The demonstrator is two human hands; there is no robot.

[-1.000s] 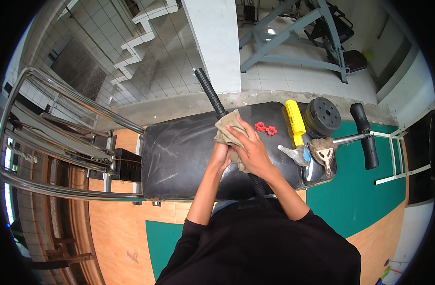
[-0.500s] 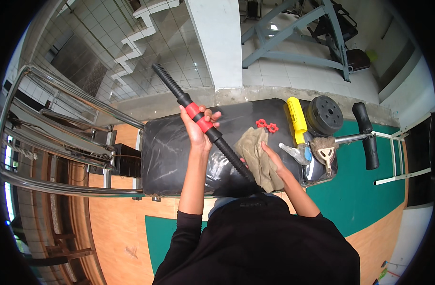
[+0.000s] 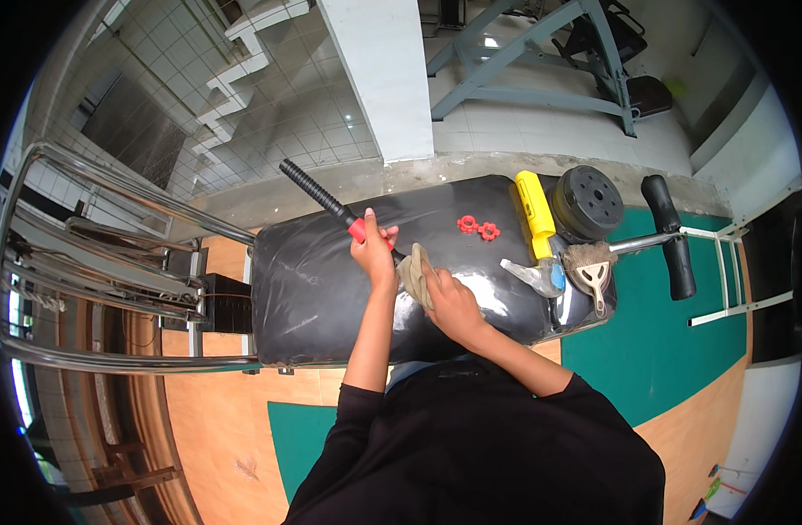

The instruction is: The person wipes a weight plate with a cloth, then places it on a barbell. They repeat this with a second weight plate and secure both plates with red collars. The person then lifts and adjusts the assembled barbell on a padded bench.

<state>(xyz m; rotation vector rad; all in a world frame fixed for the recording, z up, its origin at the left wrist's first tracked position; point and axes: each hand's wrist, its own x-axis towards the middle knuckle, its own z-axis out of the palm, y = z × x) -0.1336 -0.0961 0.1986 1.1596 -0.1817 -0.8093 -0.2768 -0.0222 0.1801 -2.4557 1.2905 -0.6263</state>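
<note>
Over the black padded bench (image 3: 313,289), the left hand (image 3: 374,252) grips a black bar (image 3: 318,192) at its red collar while the right hand (image 3: 452,302) presses a tan cloth (image 3: 414,271) against it, two red nuts (image 3: 477,227) lying nearby.

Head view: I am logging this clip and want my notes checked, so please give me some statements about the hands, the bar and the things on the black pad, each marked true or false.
1. The left hand grips the black bar at its red collar. True.
2. The right hand is bare of any cloth. False: it presses a tan cloth against the bar.
3. Two red star-shaped nuts lie on the black pad. True.
4. The yellow bottle lies on the green floor mat. False: it lies on the pad, beside the black weight plate.
5. A small brush lies near the pad's right end. True.
</note>
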